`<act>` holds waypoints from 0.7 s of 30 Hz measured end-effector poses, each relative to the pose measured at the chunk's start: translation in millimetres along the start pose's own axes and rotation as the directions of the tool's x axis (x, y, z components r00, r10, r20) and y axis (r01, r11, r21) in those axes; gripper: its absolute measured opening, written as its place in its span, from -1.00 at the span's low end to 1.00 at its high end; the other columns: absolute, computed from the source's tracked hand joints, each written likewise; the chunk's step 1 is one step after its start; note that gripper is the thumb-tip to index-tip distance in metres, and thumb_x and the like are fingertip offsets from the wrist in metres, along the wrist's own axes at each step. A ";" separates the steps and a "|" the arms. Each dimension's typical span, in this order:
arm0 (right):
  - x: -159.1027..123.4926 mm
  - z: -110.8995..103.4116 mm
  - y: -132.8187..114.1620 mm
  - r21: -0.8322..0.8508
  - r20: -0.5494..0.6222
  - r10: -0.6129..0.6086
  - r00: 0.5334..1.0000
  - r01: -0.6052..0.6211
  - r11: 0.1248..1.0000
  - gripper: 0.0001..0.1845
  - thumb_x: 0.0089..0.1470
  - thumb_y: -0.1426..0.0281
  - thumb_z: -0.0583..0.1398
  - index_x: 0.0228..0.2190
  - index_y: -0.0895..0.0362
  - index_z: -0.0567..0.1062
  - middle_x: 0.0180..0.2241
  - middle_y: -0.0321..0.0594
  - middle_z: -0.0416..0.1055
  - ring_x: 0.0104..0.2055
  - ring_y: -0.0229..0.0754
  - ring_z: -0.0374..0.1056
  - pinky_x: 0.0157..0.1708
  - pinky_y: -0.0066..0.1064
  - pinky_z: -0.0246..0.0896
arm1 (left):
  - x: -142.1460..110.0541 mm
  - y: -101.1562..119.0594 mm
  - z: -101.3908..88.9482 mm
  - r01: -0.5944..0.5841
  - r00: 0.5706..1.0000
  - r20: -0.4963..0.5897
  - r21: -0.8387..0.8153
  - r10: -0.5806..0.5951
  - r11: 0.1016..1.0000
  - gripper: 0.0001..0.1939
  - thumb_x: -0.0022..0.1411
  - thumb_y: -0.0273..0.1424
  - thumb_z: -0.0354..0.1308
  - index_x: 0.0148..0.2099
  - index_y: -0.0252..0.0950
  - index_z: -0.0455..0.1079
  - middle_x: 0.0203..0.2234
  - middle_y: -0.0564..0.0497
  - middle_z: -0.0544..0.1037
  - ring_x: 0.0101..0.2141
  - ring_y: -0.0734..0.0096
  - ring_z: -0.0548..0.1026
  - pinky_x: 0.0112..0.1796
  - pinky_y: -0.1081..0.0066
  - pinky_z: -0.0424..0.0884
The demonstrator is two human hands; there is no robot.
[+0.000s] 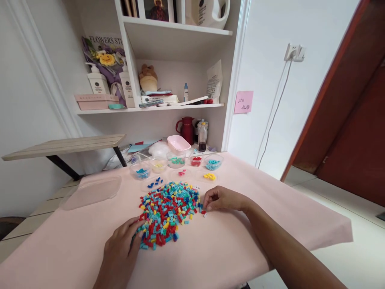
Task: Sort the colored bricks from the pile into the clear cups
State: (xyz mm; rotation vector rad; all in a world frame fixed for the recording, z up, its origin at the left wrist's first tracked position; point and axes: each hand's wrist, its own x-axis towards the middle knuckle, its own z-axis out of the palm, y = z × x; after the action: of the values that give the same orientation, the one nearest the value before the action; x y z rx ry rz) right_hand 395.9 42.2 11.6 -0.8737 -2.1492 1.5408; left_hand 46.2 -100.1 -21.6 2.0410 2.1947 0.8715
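Observation:
A heap of small toy building bricks [168, 210] in red, light blue, dark blue, yellow and green lies on the pink tablecloth [204, 253]. At its lower left edge rests my left hand [122, 245], fingers stretched out and touching the outer bricks. My right hand [224, 198] is at the heap's right edge, its fingers curled in toward the thumb. Whatever may be between those fingertips is hidden. Just left of them a few loose bricks [203, 213] lie apart from the heap.
Behind the heap stand clear tubs of sorted bricks, including a green-brick tub [176, 165] and a light-blue-brick tub [221, 159]. Clear lids hold dark blue, pink and yellow bricks. A large clear lid [93, 192] lies left; a pink basin [179, 145] and bottle [202, 138] stand behind.

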 end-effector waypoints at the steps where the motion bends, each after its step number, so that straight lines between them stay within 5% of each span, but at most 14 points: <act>1: 0.0 0.1 0.0 -0.028 0.008 0.002 1.000 -0.001 1.000 -0.64 -0.17 0.20 0.38 -0.35 0.18 0.57 -0.52 -0.33 0.39 -0.47 -0.31 0.22 -0.43 -0.47 0.10 | -0.1 -0.2 0.2 0.001 1.000 0.006 -0.003 -0.001 1.000 -0.56 0.20 -0.15 -0.13 -0.06 -0.01 0.51 0.01 0.06 0.53 0.04 0.22 0.44 0.03 0.08 0.36; 6: 1.9 3.8 1.9 -0.181 -0.009 -0.004 1.000 0.002 0.984 -0.64 -0.17 0.23 0.38 -0.30 0.16 0.59 -0.63 -0.44 0.19 -0.55 -0.35 0.08 -0.51 -0.48 -0.01 | -1.4 -0.1 1.3 0.002 1.000 0.001 -0.015 -0.002 1.000 -0.56 0.21 -0.15 -0.14 -0.06 -0.03 0.51 0.02 0.05 0.52 0.05 0.21 0.42 0.05 0.06 0.33; 21: 4.0 11.2 -0.4 -0.361 -0.085 -0.111 0.990 0.073 0.930 -0.77 -0.11 0.27 0.32 -0.36 0.10 0.62 -0.59 -0.35 0.28 -0.53 -0.30 0.13 -0.53 -0.49 -0.01 | -2.1 5.0 -1.2 -0.006 1.000 -0.023 0.009 0.006 1.000 -0.62 0.22 -0.22 -0.10 -0.08 -0.02 0.52 -0.01 0.06 0.54 0.02 0.23 0.45 0.03 0.09 0.37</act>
State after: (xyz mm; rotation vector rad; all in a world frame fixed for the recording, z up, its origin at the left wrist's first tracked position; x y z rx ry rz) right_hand 386.1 36.7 7.9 -0.9253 -2.3951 1.0488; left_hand 50.6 -102.5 -19.2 2.0526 2.2096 0.8924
